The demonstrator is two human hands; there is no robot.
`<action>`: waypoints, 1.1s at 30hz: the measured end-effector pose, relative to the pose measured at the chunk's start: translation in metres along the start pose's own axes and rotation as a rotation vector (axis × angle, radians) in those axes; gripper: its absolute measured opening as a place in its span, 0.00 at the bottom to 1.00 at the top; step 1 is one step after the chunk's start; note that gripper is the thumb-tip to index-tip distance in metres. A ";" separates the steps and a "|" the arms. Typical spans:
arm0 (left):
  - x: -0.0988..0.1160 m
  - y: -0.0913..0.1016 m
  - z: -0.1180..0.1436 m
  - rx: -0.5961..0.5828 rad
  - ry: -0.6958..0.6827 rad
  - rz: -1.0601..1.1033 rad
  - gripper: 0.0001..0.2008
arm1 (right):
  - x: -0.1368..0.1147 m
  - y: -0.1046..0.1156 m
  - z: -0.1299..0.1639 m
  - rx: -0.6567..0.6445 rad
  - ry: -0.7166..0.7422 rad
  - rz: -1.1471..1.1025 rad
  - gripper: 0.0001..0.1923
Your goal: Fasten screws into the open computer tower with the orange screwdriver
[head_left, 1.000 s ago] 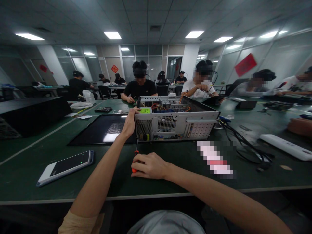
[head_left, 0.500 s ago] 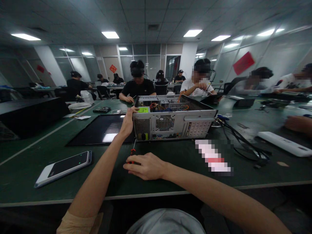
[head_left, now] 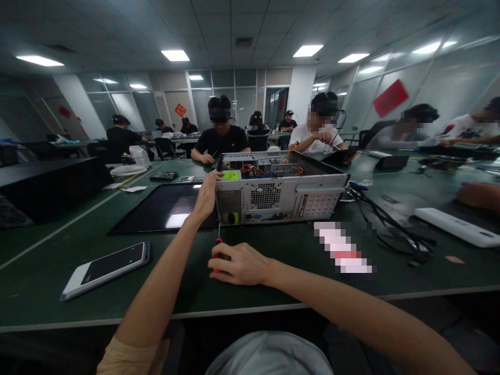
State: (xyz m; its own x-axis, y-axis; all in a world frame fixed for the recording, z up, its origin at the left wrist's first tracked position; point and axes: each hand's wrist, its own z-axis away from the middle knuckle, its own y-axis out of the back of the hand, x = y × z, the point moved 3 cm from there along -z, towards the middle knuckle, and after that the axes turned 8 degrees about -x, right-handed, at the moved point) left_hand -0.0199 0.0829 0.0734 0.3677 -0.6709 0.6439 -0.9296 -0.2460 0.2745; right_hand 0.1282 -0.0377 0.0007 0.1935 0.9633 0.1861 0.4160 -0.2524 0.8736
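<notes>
From the head camera: the left hand (head_left: 205,197) rests open-fingered on the top left corner of the computer case (head_left: 279,191), grasping nothing, while the right hand (head_left: 239,264) closes its grip on a screwdriver (head_left: 217,249) lying on the worktop (head_left: 50,271) just in front of the case. The risk I'd call: lifted carelessly, the thin tip could jab the left forearm crossing right beside it, or slip and roll off toward the phone (head_left: 105,268) left of the case.

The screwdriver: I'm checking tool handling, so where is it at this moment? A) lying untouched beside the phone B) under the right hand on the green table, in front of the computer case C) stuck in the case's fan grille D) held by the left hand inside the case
B: the right hand covers the red-handled screwdriver on the table, just in front of the computer case, while the left hand rests on the case's top corner.
</notes>
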 end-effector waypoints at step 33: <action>0.006 0.003 0.003 -0.135 -0.080 -0.179 0.20 | -0.007 0.003 -0.002 -0.085 0.093 0.083 0.12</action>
State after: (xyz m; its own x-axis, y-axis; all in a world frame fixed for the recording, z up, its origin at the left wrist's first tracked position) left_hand -0.0205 0.0761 0.0754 0.5183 -0.6794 0.5194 -0.8359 -0.2740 0.4757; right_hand 0.1262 -0.0450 0.0025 0.1398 0.9446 0.2969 0.3245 -0.3269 0.8876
